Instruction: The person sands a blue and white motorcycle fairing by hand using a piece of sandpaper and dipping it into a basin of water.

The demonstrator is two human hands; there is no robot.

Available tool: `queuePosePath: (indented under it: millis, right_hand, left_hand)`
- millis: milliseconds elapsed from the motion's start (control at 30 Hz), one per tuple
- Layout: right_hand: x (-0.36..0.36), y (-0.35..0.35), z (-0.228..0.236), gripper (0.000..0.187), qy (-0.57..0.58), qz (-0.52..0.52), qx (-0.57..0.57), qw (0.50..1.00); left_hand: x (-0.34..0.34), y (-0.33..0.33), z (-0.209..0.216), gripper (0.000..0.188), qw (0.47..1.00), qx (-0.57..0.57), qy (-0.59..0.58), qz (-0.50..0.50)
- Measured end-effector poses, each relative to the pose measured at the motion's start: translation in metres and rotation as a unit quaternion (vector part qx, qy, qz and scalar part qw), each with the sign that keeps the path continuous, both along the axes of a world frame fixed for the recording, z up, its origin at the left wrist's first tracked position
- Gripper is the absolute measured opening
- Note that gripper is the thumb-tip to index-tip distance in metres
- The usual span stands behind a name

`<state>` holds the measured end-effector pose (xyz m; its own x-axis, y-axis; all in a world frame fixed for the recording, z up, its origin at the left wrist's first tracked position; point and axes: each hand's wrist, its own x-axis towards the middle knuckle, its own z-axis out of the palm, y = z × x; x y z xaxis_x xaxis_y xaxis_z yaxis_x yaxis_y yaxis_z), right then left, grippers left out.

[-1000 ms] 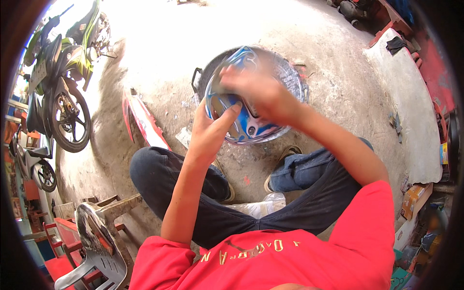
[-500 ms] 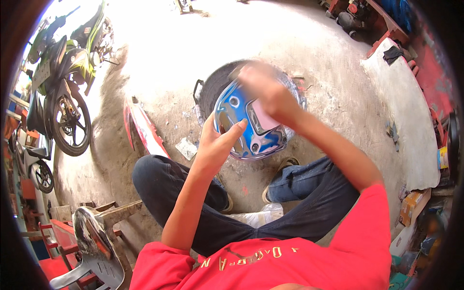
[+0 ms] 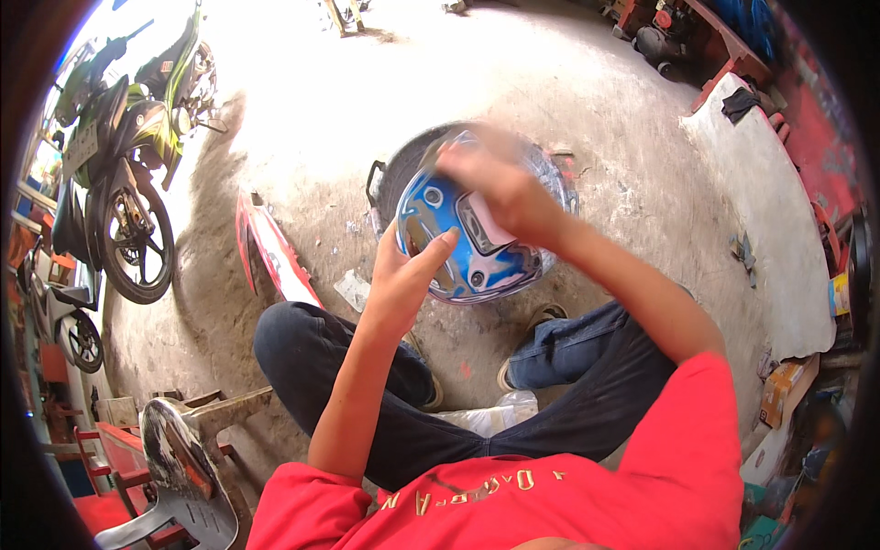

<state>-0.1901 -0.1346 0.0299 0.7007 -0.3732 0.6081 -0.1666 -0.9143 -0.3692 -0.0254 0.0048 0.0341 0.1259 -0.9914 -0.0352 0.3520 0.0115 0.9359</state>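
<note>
A glossy blue-and-silver helmet (image 3: pixel 490 275) rests, tilted, over a round black tub (image 3: pixel 401 165) with side handles. Two dark round fittings show on its rounded shell. My left hand (image 3: pixel 409 266) grips its left edge, thumb on the painted surface and fingers out of sight behind the edge. Over the upper part of the shell is my right hand (image 3: pixel 500 188), its fingers closed-looking but smeared by motion. Whether it holds anything is hidden. A pale pinkish patch (image 3: pixel 490 220) with a dark outline shows on the shell just below that hand.
Red-and-white fairing pieces (image 3: pixel 275 247) and a crumpled clear wrapper (image 3: pixel 353 290) lie left of the tub. A motorcycle (image 3: pixel 128 174) stands at far left, a worn grey chair (image 3: pixel 188 467) near left. A long white panel (image 3: pixel 770 220) runs along the right.
My right hand has shifted slightly left and down over the helmet. The helmet and my left hand sit slightly farther left in the view.
</note>
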Motion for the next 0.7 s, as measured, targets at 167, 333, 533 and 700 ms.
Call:
queuePosePath:
  millis: [167, 333, 533, 700]
  right_hand:
    - [0.012, 0.029, 0.001, 0.05, -0.006, 0.003, -0.006, 1.0]
    - [-0.006, -0.02, -0.001, 0.051, 0.004, -0.053, 0.08, 0.995]
    - [0.014, 0.041, 0.01, 0.051, -0.008, 0.078, -0.018, 0.997]
    - [0.0, -0.008, 0.004, 0.049, -0.012, -0.066, 0.053, 0.996]
  left_hand:
    - [0.005, 0.003, -0.001, 0.04, 1.0, 0.016, -0.014, 0.021]
    - [0.002, 0.002, 0.003, 0.04, 1.0, 0.015, -0.003, -0.005]
    - [0.017, -0.001, -0.009, 0.036, 0.999, -0.026, 0.009, -0.023]
    - [0.002, 0.004, 0.009, 0.035, 1.0, 0.011, -0.008, 0.019]
